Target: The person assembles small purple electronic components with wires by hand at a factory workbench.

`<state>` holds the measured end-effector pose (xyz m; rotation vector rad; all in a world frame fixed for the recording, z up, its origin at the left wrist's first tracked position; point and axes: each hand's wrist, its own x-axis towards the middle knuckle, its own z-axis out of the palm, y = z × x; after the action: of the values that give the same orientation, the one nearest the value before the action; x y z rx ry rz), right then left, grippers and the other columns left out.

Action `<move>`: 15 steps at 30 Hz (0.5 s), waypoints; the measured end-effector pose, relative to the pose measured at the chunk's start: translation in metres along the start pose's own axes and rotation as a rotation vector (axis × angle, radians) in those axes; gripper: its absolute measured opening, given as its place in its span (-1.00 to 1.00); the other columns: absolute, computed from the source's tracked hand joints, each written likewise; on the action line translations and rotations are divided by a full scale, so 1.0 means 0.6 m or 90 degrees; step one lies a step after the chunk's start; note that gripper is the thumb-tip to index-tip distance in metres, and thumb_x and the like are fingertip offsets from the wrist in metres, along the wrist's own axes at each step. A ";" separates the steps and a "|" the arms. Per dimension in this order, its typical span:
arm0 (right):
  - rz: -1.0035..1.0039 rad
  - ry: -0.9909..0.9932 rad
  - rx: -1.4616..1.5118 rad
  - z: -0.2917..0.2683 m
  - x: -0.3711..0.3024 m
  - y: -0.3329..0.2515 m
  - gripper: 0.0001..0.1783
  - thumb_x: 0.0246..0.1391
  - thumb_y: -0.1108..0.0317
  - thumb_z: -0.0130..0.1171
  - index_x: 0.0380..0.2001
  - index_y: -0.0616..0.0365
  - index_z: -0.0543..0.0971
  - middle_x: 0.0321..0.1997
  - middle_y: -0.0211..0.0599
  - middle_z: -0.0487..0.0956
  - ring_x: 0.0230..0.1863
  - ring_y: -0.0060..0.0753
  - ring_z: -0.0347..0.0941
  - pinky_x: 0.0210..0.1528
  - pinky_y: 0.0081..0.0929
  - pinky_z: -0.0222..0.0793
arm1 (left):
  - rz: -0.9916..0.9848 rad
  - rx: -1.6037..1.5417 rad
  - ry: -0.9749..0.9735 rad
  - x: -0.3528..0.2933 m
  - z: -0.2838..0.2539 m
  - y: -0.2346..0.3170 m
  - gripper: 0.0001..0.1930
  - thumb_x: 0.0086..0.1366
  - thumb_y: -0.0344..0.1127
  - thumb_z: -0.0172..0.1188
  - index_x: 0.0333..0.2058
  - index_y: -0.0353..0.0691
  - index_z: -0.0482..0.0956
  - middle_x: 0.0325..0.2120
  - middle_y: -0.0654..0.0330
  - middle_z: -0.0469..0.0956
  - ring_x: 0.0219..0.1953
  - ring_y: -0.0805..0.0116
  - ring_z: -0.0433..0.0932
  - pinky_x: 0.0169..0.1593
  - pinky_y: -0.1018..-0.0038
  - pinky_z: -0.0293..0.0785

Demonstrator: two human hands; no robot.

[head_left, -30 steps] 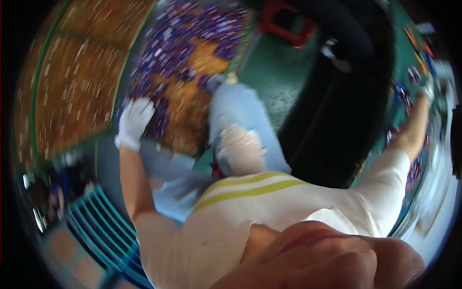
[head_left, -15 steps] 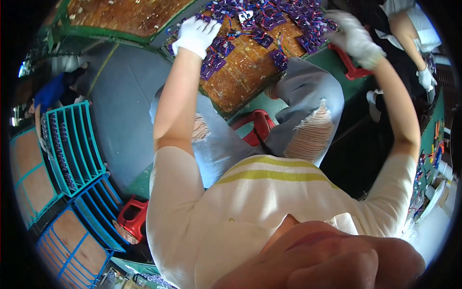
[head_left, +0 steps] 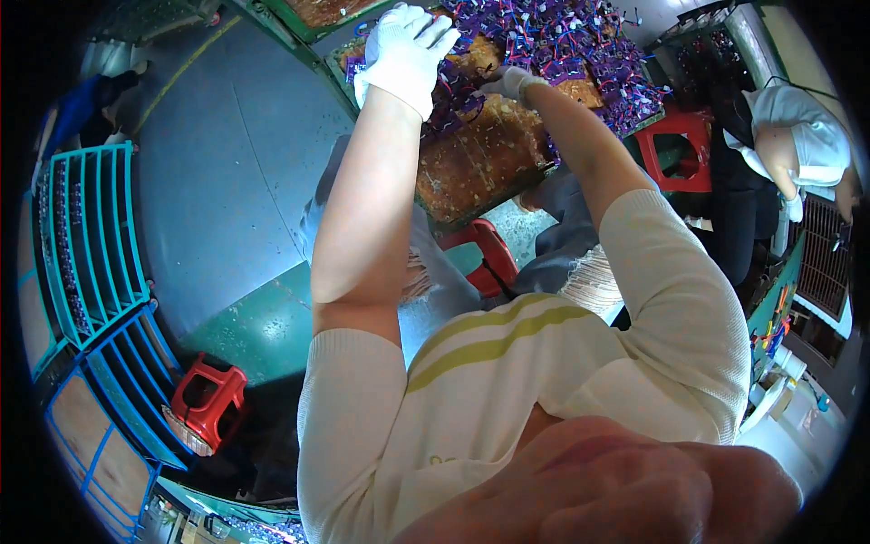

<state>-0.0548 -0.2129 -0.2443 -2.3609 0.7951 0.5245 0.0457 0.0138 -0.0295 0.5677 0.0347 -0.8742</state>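
Spillage looks likeliest: left hand (head_left: 405, 50) rests half-curled over purple parts (head_left: 580, 41) on the bench (head_left: 471, 168); right hand (head_left: 515, 83) fingers are hidden, so a blind grab could scatter them.

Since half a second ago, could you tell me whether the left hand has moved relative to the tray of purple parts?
Cannot tell: the left hand lies on the near-left edge of the tray of purple parts in both pictures; only the camera has clearly shifted.
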 end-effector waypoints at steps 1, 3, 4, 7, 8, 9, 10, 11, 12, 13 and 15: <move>0.062 -0.073 -0.036 -0.011 0.001 0.004 -0.37 -0.22 0.10 0.31 -0.08 0.24 0.44 -0.05 -0.13 0.48 -0.07 -0.31 0.42 -0.04 -0.45 0.30 | -0.010 -0.026 0.061 0.007 0.009 0.001 -0.59 0.25 -0.14 -0.09 -0.02 -0.28 0.25 -0.04 0.00 0.27 0.01 0.06 0.31 0.07 0.14 0.26; -0.135 -0.172 -0.345 -0.018 -0.027 -0.030 -0.48 -0.04 0.14 0.08 0.03 -0.05 0.33 -0.07 -0.17 0.49 -0.11 -0.26 0.46 -0.09 -0.45 0.36 | -0.026 -0.020 0.145 0.006 -0.012 0.011 -0.69 0.24 -0.17 -0.10 -0.18 -0.29 0.33 -0.20 -0.01 0.40 -0.09 -0.02 0.39 -0.02 0.07 0.35; -0.336 -0.250 -0.649 -0.022 -0.047 -0.056 -0.54 0.13 0.18 -0.16 0.14 -0.34 0.22 -0.10 -0.22 0.51 -0.15 -0.22 0.49 -0.14 -0.45 0.41 | -0.020 -0.024 0.158 0.000 -0.029 0.015 -0.69 0.24 -0.17 -0.10 -0.18 -0.29 0.33 -0.20 -0.01 0.40 -0.09 -0.02 0.39 -0.02 0.07 0.35; -0.226 -0.111 -0.706 -0.061 -0.051 0.053 -0.56 0.11 0.23 -0.12 0.10 -0.33 0.28 -0.14 -0.18 0.52 -0.16 -0.21 0.49 -0.14 -0.38 0.41 | -0.038 -0.029 0.077 0.025 -0.004 -0.010 -0.69 0.26 -0.17 -0.14 -0.17 -0.28 0.32 -0.18 -0.01 0.39 -0.08 -0.02 0.38 -0.02 0.07 0.35; -0.196 -0.041 -0.727 -0.070 -0.050 0.063 -0.57 0.10 0.25 -0.11 0.08 -0.32 0.31 -0.16 -0.16 0.52 -0.16 -0.20 0.49 -0.14 -0.35 0.41 | -0.049 -0.114 -0.146 0.046 -0.034 -0.019 -0.69 0.27 -0.16 -0.16 -0.16 -0.27 0.31 -0.17 0.00 0.39 -0.07 -0.01 0.38 -0.01 0.07 0.34; -0.042 -0.025 -0.399 -0.034 -0.070 -0.006 -0.56 0.07 0.12 -0.03 0.07 -0.27 0.33 -0.15 -0.14 0.52 -0.18 -0.17 0.50 -0.13 -0.36 0.40 | -0.043 -0.183 -0.326 0.046 -0.102 -0.010 -0.70 0.28 -0.16 -0.18 -0.15 -0.25 0.31 -0.17 0.02 0.39 -0.07 0.00 0.38 -0.01 0.07 0.33; -0.037 -0.024 -0.399 -0.053 -0.074 -0.019 -0.56 0.07 0.12 -0.03 0.07 -0.27 0.33 -0.15 -0.14 0.52 -0.18 -0.17 0.50 -0.13 -0.36 0.40 | -0.047 -0.186 -0.329 0.048 -0.093 -0.016 -0.70 0.28 -0.16 -0.18 -0.15 -0.25 0.31 -0.17 0.02 0.39 -0.07 0.00 0.38 -0.01 0.07 0.33; 0.051 0.010 -0.338 -0.071 -0.080 -0.018 -0.54 0.08 0.11 -0.05 0.09 -0.25 0.30 -0.12 -0.14 0.51 -0.17 -0.17 0.49 -0.11 -0.36 0.39 | -0.047 -0.118 -0.202 0.048 -0.066 -0.026 -0.70 0.28 -0.15 -0.19 -0.16 -0.23 0.31 -0.17 0.03 0.39 -0.07 0.01 0.38 0.00 0.07 0.33; 0.137 0.041 -0.273 -0.086 -0.089 -0.016 -0.51 0.08 0.10 -0.06 0.12 -0.23 0.27 -0.09 -0.15 0.49 -0.17 -0.16 0.48 -0.09 -0.36 0.38 | -0.048 -0.047 -0.073 0.040 -0.037 -0.031 -0.71 0.29 -0.15 -0.20 -0.16 -0.22 0.32 -0.17 0.05 0.40 -0.08 0.02 0.38 0.00 0.07 0.33; 0.073 0.092 -0.188 -0.114 -0.103 -0.001 -0.51 0.08 -0.04 -0.13 0.01 -0.04 0.37 -0.14 -0.07 0.50 -0.19 -0.16 0.48 -0.09 -0.35 0.35 | -0.065 -0.034 0.069 0.008 0.016 -0.028 -0.71 0.29 -0.16 -0.21 -0.16 -0.21 0.32 -0.15 0.08 0.40 -0.04 0.04 0.36 0.04 0.08 0.28; -0.069 0.173 -0.200 -0.185 -0.113 0.021 -0.42 0.11 -0.11 -0.22 -0.05 0.13 0.43 -0.16 -0.04 0.51 -0.20 -0.19 0.47 -0.08 -0.33 0.32 | -0.086 -0.008 -0.024 0.027 0.011 -0.043 -0.71 0.29 -0.17 -0.21 -0.15 -0.20 0.32 -0.15 0.06 0.39 -0.06 0.02 0.37 0.02 0.11 0.30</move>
<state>-0.0941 -0.2643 -0.1306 -2.7912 0.7402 0.3042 0.0360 -0.0138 -0.0394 0.5412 0.0447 -1.0150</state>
